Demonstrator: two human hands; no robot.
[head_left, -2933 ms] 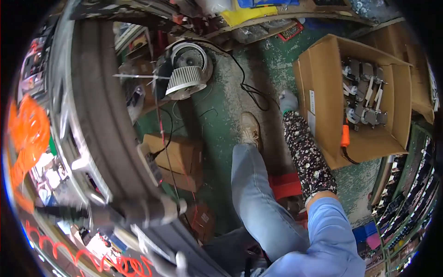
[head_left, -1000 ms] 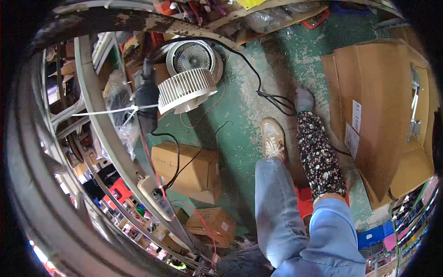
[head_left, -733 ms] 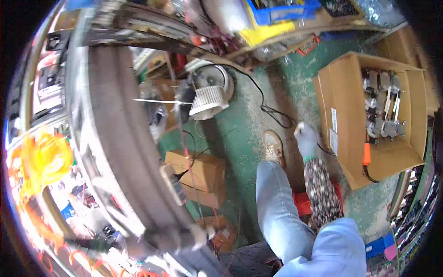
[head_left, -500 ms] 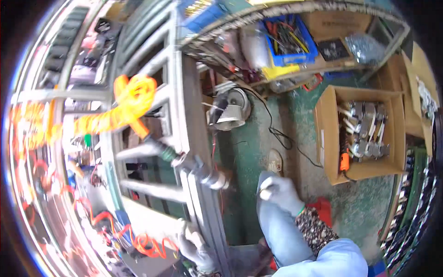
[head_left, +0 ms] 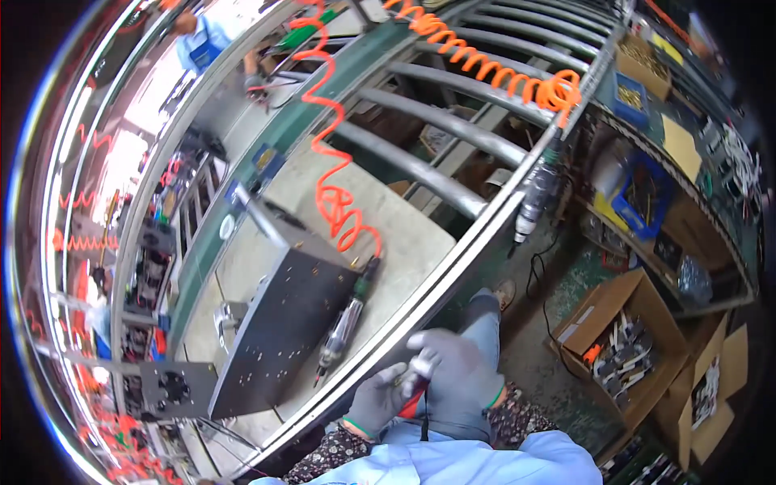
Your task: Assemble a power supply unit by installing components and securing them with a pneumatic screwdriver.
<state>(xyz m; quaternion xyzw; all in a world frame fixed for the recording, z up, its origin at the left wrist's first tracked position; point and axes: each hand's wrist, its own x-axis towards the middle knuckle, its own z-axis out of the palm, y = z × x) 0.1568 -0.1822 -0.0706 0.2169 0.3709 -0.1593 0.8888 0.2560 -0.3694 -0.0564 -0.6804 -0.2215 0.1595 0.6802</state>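
My left hand (head_left: 377, 402) and my right hand (head_left: 459, 372), both in grey gloves, meet low in front of my body, above my lap. Fingers curl on each, and the fingertips nearly touch. Whatever lies between them is too small or blurred to make out. Something red (head_left: 413, 403) shows just under the hands. Left of them, a dark grey perforated metal case (head_left: 283, 323) stands on a pale board (head_left: 416, 234). Beside the case lies a power screwdriver (head_left: 343, 327) on a red coiled hose (head_left: 325, 149); neither hand touches it.
A metal rail (head_left: 404, 307) edges the roller conveyor (head_left: 440, 121). Another screwdriver (head_left: 535, 194) hangs there on an orange coiled hose (head_left: 485, 73). At right stand an open carton (head_left: 578, 335) of parts and a shelf with a blue tool bin (head_left: 621, 212). A co-worker (head_left: 202, 40) is far left.
The view has swung left, bringing the dark case and board into sight. My hands, apart before on either side of the rail, have come together in front of me.
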